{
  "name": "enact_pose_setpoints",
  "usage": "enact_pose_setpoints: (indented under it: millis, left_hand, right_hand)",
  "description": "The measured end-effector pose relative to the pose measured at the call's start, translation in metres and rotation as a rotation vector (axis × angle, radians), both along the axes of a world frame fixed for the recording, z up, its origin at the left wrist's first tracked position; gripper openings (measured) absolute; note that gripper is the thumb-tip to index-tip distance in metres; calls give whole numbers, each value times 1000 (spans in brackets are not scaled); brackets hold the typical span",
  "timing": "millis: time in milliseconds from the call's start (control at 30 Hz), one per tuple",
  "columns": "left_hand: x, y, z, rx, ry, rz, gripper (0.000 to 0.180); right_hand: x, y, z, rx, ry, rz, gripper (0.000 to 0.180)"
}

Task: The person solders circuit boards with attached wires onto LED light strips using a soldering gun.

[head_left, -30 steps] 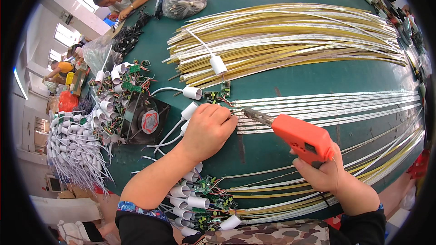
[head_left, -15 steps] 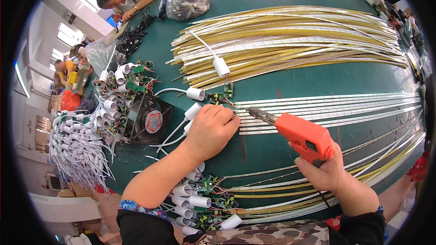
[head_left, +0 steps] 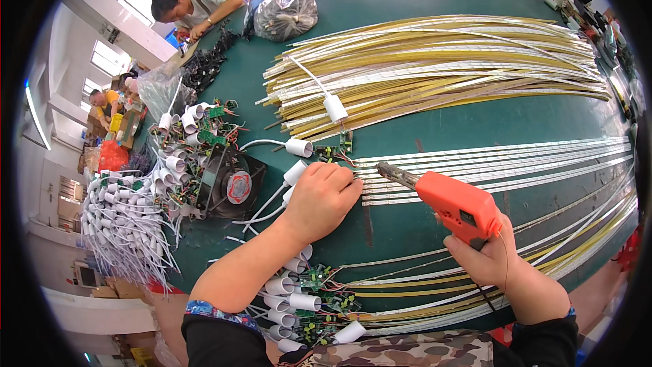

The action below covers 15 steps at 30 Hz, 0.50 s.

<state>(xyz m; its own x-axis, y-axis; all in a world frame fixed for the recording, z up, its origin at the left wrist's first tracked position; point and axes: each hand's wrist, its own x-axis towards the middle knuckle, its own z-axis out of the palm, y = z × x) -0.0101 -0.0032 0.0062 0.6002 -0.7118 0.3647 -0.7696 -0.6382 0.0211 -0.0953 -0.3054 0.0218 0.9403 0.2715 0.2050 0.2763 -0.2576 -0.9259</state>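
Note:
My right hand [head_left: 490,255] grips a red soldering gun [head_left: 456,202] by its handle. The gun's dark metal tip points left, over the left ends of a row of white LED strips [head_left: 475,165] laid side by side. Close to that tip, my left hand [head_left: 322,198] is closed with its fingertips pressed together at the strip ends; what they pinch is hidden under them. Just beyond it lies a white cylindrical cap with a cable [head_left: 299,147], wired to a small green circuit board [head_left: 329,151]. Another white cap [head_left: 295,172] lies partly behind the left hand.
A large pile of yellow and white strips [head_left: 435,71] spreads across the far side. At left are a black fan [head_left: 231,182] and heaped white caps with cables [head_left: 125,221]. Nearer me lie wired strips [head_left: 407,292]. A person [head_left: 197,7] works at the far left.
The whole view has shifted slightly, so the things on the table appear a little farther right and lower. Both hands keep nearly the same pose, with the soldering gun's tip still at the strip ends.

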Motion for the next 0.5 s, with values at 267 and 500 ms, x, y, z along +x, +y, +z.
enact_pose_setpoints:
  millis: [267,500]
  left_hand:
    - [0,-3,3,6,14,-10,19]
    - [-47,59,64,-284,31,240,25]
  right_hand:
    - [-1,-3,3,-11,-35,-7,50]
    - [8,-2,11,-47,-90,77,58]
